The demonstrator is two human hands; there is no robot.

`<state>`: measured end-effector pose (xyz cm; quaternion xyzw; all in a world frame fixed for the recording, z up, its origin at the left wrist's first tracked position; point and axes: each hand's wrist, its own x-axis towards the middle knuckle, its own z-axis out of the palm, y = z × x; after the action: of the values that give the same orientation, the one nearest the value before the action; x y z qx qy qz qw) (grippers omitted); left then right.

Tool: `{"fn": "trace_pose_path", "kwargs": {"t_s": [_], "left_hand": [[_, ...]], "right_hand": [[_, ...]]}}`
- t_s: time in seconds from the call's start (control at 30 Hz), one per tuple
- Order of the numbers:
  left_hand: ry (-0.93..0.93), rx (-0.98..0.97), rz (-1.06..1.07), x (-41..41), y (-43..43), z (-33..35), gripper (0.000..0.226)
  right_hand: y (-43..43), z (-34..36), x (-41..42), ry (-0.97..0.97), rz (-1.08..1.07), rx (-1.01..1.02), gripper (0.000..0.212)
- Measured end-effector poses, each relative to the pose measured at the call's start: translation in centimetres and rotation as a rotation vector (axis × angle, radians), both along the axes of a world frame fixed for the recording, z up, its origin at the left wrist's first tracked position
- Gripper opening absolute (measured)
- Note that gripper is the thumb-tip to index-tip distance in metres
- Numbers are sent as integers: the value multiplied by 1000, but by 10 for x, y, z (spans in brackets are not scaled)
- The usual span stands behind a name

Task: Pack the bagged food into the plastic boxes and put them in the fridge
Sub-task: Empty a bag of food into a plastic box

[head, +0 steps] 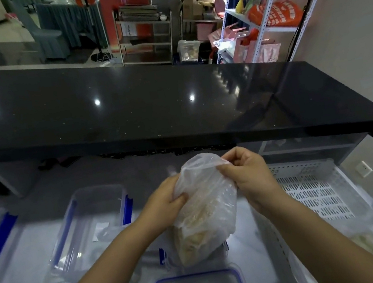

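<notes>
Below the black counter [175, 108], I'm watching left hand [166, 202] and right hand [245, 176] gripping the six-o'clock bag [207, 214], its weight risking tearing it.

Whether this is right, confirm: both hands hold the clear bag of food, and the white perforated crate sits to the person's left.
One thing is wrong: the side. In the head view the left hand and right hand both hold the clear bag of food, but the white perforated crate sits to the person's right, not left.
</notes>
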<state>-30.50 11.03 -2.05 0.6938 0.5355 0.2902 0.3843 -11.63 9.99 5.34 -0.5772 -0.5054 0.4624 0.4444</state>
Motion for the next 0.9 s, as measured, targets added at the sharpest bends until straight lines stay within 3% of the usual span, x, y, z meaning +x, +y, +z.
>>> {"fn": "trace_pose_path", "kwargs": {"t_s": [0.1, 0.17, 0.3, 0.4, 0.47, 0.53, 0.57, 0.63, 0.7, 0.83, 0.9], "left_hand": [[258, 35, -114, -1, 0, -8, 27], [394, 65, -100, -7, 0, -9, 36], [608, 284, 216, -9, -9, 6, 63], [399, 555, 272, 8, -33, 15, 68], [333, 609, 51, 21, -50, 12, 79], [402, 615, -164, 29, -57, 5, 84], [450, 653, -205, 29, -57, 0, 75], [491, 729, -188, 21, -53, -10, 38], [396, 688, -119, 10, -51, -17, 7], [282, 434, 58, -5, -60, -21, 12], [288, 372, 104, -6, -67, -25, 14]], "right_hand": [[3, -13, 1, -162, -22, 8, 2], [2, -23, 2, -198, -17, -8, 1], [-2, -36, 6, -144, 37, -84, 4], [-4, -47, 3, -77, 107, -154, 7], [-5, -51, 0, -1, 184, -206, 10], [-6, -54, -2, 89, 294, -240, 17], [-5, -56, -2, 84, 324, -241, 21], [-1, -60, -1, 25, 259, -221, 33], [7, -66, 3, -56, 79, -156, 43], [25, -82, 8, -261, -14, -83, 31], [32, -88, 0, -267, 37, -126, 38]]}}
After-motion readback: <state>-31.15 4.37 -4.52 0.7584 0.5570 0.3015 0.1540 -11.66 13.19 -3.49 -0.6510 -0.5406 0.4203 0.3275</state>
